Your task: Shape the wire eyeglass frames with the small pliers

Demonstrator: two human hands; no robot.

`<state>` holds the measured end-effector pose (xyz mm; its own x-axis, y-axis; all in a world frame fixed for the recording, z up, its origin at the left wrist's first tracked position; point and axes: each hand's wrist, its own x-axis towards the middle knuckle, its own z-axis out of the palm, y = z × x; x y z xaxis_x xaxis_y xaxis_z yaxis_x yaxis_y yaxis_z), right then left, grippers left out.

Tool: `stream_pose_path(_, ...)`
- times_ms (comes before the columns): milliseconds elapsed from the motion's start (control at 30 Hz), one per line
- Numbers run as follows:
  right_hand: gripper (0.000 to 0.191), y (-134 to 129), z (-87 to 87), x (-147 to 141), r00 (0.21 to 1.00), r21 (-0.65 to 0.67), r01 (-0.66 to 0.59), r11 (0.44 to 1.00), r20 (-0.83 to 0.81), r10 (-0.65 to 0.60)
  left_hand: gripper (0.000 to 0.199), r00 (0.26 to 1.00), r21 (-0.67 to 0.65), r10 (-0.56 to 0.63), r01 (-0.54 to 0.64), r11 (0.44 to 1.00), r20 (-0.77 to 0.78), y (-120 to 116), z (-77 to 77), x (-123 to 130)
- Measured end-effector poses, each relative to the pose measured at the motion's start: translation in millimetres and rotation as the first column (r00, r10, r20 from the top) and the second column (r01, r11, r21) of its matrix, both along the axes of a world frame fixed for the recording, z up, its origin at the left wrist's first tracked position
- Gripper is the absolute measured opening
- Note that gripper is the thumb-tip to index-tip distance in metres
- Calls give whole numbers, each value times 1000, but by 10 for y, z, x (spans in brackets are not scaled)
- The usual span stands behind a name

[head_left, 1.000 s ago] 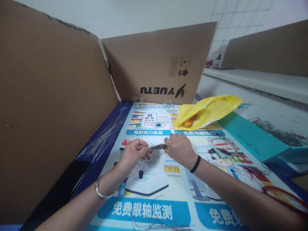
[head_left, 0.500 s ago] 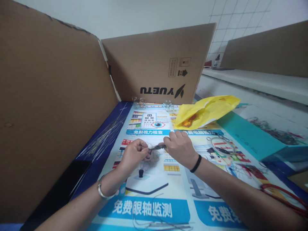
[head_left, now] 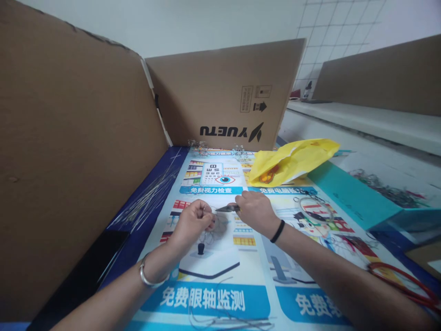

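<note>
My right hand (head_left: pixel 255 209) is wrapped round a pair of pliers (head_left: pixel 227 208), whose tapered jaws point left toward my other hand. My left hand (head_left: pixel 197 218) is closed in a pinch on thin bent wire (head_left: pixel 207 237), which dangles in loops below the fingers. The pliers' tip sits a little apart from the left fingertips. What exactly lies between those fingers is too small to make out fully. Beneath both hands lies a printed poster sheet (head_left: pixel 220 262) with eye-test pictures.
Straight wires (head_left: pixel 146 197) lie at the left beside a black flat object (head_left: pixel 99 257). Cut wires (head_left: pixel 237 322) lie in front. A yellow bag (head_left: pixel 296 158), a teal box (head_left: pixel 358 197) with tangled wire pieces, and red coiled wire (head_left: pixel 403 280) are on the right. Cardboard panels (head_left: pixel 220 92) stand behind and left.
The pliers' jaws have drawn slightly away from the left fingertips and turned a little. My left hand keeps its pinch in nearly the same place. The view has shifted slightly.
</note>
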<state>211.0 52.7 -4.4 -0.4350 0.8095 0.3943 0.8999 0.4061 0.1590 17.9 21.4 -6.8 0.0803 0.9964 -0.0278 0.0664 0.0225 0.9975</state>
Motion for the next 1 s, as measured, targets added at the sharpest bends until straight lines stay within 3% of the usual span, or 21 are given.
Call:
stream_pose_path(100, 32, 4, 42, 31, 1000, 2, -14, 1000, 19, 14, 15, 999, 41, 19, -18, 999, -30, 9, 9, -15)
stream_pose_path(300, 29, -55, 89, 40, 996, 154, -88, 984, 29, 85, 14, 985, 195, 64, -32, 980, -159, 25, -43, -57)
stream_pose_path(533, 26, -75, 82, 27, 996, 191, -92, 977, 37, 86, 5, 909, 364, 169, -20, 931, -380, -17, -40, -60)
stream_pose_path(733, 28, -86, 92, 22, 995, 194, -95, 976, 34, 90, 4, 841, 407, 217, 4, 913, -496, -53, 49, -37)
stream_pose_path(1000, 25, -74, 76, 15, 994, 236, -108, 966, 39, 101, 4, 820, 367, 199, 15, 930, -536, -69, 23, -35)
